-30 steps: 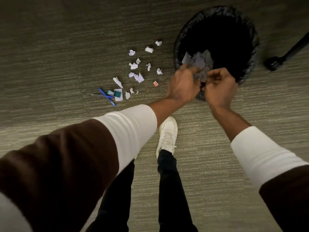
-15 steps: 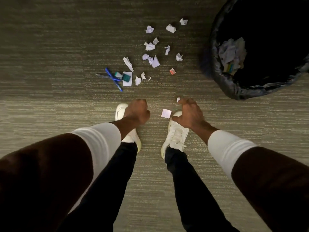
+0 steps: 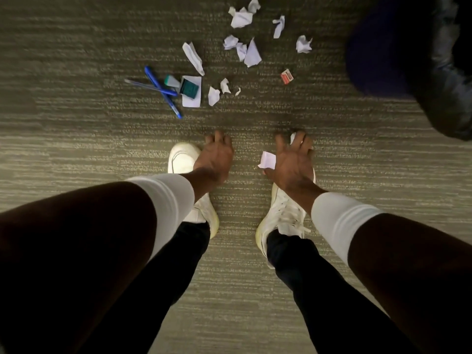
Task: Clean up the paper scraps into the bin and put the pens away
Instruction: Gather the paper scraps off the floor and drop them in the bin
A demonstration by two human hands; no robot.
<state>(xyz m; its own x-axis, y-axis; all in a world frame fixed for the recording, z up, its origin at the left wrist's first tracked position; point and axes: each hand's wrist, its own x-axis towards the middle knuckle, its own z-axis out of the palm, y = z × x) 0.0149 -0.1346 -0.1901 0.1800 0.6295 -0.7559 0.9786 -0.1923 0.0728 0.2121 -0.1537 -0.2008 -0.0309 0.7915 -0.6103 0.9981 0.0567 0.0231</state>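
Both of my hands reach down to the carpet in front of my white shoes. My right hand [image 3: 293, 162] pinches a small white paper scrap [image 3: 293, 137] between its fingertips, and a square scrap [image 3: 267, 159] lies by its thumb. My left hand [image 3: 217, 157] has its fingers bunched on the carpet, with nothing seen in them. Farther ahead lie several crumpled paper scraps [image 3: 251, 54] and two crossed blue pens [image 3: 163, 93]. The black-lined bin [image 3: 447, 98] is cut off at the upper right.
Beside the pens a white card [image 3: 191, 99] carries a teal block [image 3: 189, 88], and a pale teal piece [image 3: 172, 81] lies next to it. A small red item [image 3: 286, 76] lies near the bin. My shoes [image 3: 184, 159] stand just behind my hands.
My hands left the bin, where they dropped a wad of paper, and came down to the carpet. The view tilted down and closer. My right fingers closed on a small scrap.
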